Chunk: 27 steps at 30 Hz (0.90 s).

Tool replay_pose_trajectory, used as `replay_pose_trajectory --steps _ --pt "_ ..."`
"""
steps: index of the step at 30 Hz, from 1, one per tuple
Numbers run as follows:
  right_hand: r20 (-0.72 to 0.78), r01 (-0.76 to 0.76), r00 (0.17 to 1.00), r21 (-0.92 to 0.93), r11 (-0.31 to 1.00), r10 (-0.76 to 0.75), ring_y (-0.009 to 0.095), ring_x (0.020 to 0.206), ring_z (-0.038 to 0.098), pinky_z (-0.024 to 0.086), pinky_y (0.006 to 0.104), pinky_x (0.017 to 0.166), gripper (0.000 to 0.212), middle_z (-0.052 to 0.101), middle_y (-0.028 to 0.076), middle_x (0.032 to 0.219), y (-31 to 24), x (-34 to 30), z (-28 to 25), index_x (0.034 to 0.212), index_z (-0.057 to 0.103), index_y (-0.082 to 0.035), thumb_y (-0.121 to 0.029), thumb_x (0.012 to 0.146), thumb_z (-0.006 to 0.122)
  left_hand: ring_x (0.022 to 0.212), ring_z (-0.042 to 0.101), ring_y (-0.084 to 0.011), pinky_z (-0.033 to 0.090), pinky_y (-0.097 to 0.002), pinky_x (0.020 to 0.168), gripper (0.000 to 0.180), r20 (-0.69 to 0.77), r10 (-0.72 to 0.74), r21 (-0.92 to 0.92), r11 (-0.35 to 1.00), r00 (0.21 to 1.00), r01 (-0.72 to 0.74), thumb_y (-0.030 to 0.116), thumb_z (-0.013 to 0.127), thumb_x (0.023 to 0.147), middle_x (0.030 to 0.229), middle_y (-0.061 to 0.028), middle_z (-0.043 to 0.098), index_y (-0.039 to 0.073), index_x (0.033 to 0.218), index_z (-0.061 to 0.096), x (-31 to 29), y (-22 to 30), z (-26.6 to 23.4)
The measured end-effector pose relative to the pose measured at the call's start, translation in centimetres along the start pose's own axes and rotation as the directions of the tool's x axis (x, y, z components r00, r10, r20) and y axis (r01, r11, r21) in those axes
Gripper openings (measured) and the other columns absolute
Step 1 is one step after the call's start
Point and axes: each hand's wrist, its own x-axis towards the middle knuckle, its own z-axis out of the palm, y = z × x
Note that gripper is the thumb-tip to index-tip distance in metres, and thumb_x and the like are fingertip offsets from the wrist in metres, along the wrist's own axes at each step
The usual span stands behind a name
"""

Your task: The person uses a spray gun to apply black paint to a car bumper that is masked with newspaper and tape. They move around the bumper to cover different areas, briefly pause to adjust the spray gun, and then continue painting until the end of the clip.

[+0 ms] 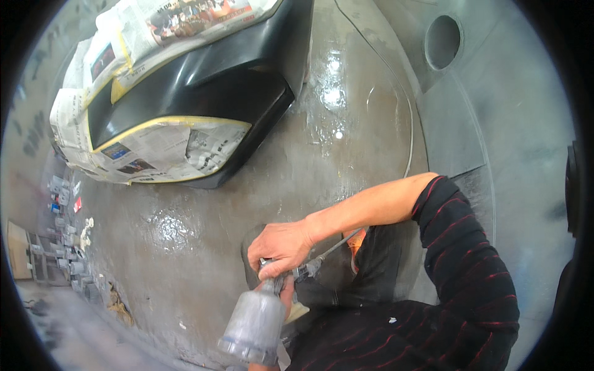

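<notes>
A spray gun (pixel 270 283) with a cloudy, pale cup (pixel 253 324) is held low in front of me. My right hand (pixel 281 247), reaching in from the right, is closed over the gun's metal body, thumb and fingers bent round it. Of my left hand (pixel 288 295), only a strip shows beside the gun behind the cup; it presses against the gun, and most of its fingers are hidden. A hose fitting (pixel 309 268) joins the gun to a thin grey hose (pixel 339 243). Something pale yellow (pixel 297 311), its kind unclear, shows below my left hand.
Ahead at upper left stands a glossy black vehicle panel (pixel 204 77), partly masked with newspaper (pixel 161 151) and yellow tape. A cable (pixel 387 62) runs along the wet-looking floor (pixel 204 216). The grey wall (pixel 507 123) at right has a round opening (pixel 443 41). Small containers (pixel 68 253) cluster at left.
</notes>
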Motion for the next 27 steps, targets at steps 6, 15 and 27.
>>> replay_pose_trajectory --steps 6,15,27 --pt "-0.022 0.612 0.789 -0.072 0.788 -0.614 0.031 0.071 0.057 0.044 0.0433 0.054 0.041 0.052 0.006 0.074 1.5 3.1 0.4 0.077 0.055 -0.009 -0.043 0.096 0.067 0.067 0.071 -0.0235 0.055 -0.0413 0.062 0.025 0.127 -0.021 -0.21 0.977 0.992 0.048 0.026 0.081 0.088 0.073 -0.0104 0.071 0.002 0.093 0.073 -0.5 -1.3 -1.9" --pt "0.0 0.281 0.958 -0.164 0.945 -0.285 0.041 0.06 0.059 0.045 0.0504 0.057 0.044 0.059 0.017 0.059 0.9 3.6 0.6 0.06 0.061 -0.005 -0.036 0.091 0.056 0.088 0.075 -0.0298 0.057 -0.0433 0.075 0.03 0.044 -0.089 -0.331 0.939 0.995 0.098 0.028 0.074 0.095 0.098 -0.0169 0.076 0.003 0.113 0.072 -0.4 -3.7 0.8" --pt "0.108 -0.459 0.881 -0.045 0.888 0.461 0.032 0.07 0.064 0.051 0.0455 0.067 0.042 0.069 0.016 0.078 1.8 2.1 1.3 0.083 0.074 -0.007 -0.04 0.093 0.051 0.068 0.068 -0.0338 0.048 -0.0497 0.061 0.029 -0.161 0.073 -0.093 0.992 0.984 -0.088 0.034 0.067 0.097 0.077 -0.0153 0.073 0.007 0.093 0.076 1.9 0.1 1.4"
